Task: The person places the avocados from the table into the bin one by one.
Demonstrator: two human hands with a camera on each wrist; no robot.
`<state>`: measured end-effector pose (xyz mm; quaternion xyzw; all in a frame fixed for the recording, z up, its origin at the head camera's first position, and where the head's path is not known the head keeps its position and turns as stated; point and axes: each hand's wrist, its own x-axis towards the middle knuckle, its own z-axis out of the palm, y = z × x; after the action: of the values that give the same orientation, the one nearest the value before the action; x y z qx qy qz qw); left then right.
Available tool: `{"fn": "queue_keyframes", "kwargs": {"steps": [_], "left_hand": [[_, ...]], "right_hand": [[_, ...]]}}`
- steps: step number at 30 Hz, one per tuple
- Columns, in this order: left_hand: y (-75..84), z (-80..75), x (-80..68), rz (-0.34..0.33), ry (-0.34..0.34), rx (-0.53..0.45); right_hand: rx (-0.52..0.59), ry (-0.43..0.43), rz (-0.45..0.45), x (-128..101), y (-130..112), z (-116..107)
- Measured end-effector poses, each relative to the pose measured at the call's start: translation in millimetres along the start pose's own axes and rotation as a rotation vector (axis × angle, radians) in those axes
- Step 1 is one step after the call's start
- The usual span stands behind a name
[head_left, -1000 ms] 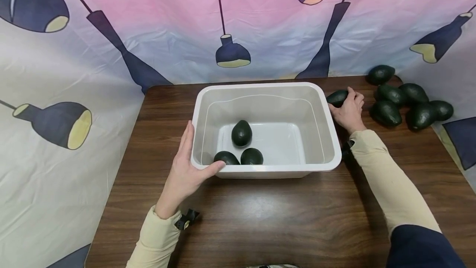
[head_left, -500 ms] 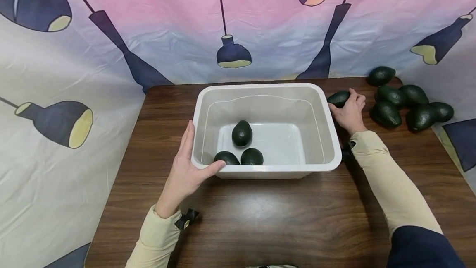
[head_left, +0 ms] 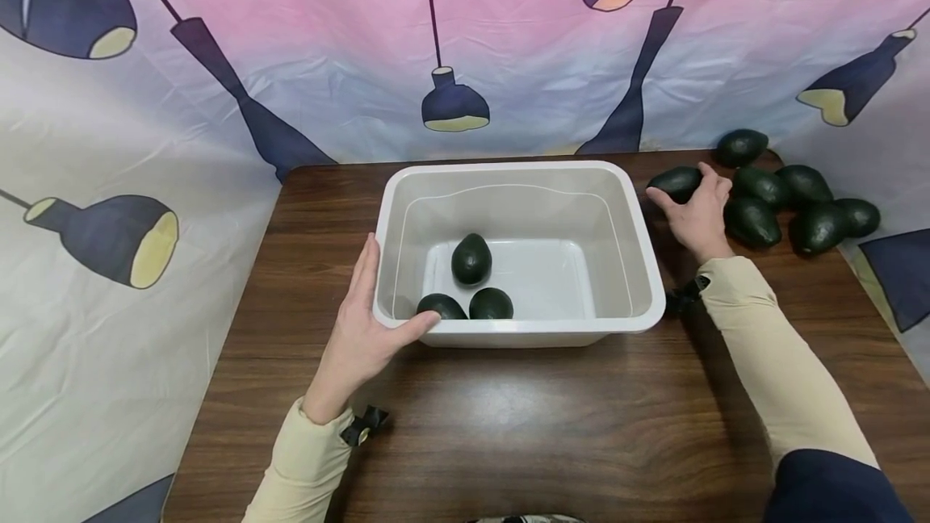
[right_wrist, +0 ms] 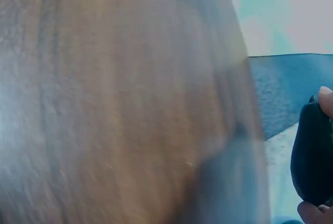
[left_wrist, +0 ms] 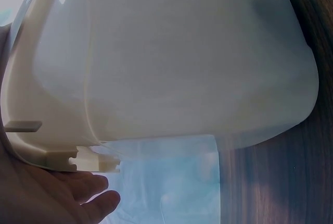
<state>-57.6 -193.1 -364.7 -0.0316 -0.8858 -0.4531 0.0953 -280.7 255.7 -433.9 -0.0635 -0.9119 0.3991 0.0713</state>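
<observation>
A white plastic bin point(head_left: 508, 329) stands on the table with three dark green avocados inside, one of them this avocado point(head_left: 471, 259). My left hand point(head_left: 363, 329) grips its front left corner, thumb over the front rim and fingers along the outer left wall. In the left wrist view, fingers point(left_wrist: 93, 198) show beneath the bin's rim point(left_wrist: 13, 78). Just right of the bin, my right hand point(head_left: 699, 212) holds another avocado point(head_left: 674, 182) between thumb and fingers. The right wrist view catches this avocado point(right_wrist: 312, 153) at its right edge, with fingertips at both ends.
Several more avocados point(head_left: 756, 222) lie in a cluster at the table's back right corner, close beside my right hand. The brown wooden table point(head_left: 508, 426) ends at a cloth backdrop point(head_left: 349, 95) printed with lamps.
My right hand has shifted slightly right with the avocado, which now sits a little apart from the bin's rim. My left hand and the bin stay in place.
</observation>
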Motion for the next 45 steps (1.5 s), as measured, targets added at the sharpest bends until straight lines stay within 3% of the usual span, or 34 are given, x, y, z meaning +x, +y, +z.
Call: {"fn": "queue_keyframes", "kwargs": {"steps": [4, 13, 21, 30, 41, 45], "left_hand": [[1.1, -0.3, 0.4, -0.003, -0.005, 0.004], [2.6, -1.2, -0.4, -0.007, -0.001, 0.007], [3.1, -0.7, -0.2, -0.012, -0.01, 0.0], [2.7, -1.6, -0.8, -0.014, -0.008, 0.008], [2.5, -1.0, -0.8, -0.022, -0.012, 0.014], [2.0, -0.8, -0.4, -0.024, -0.011, 0.014]], "right_hand": [[0.044, 0.033, -0.034, -5, -7, -17], [0.058, 0.16, -0.246, -21, -36, -45], [0.105, 0.205, -0.378, -48, -73, -61], [0.071, 0.16, -0.658, -81, -107, -72], [0.067, 0.009, -0.863, -108, -123, -74], [0.085, -0.035, -0.898, -115, -127, -69]]}}
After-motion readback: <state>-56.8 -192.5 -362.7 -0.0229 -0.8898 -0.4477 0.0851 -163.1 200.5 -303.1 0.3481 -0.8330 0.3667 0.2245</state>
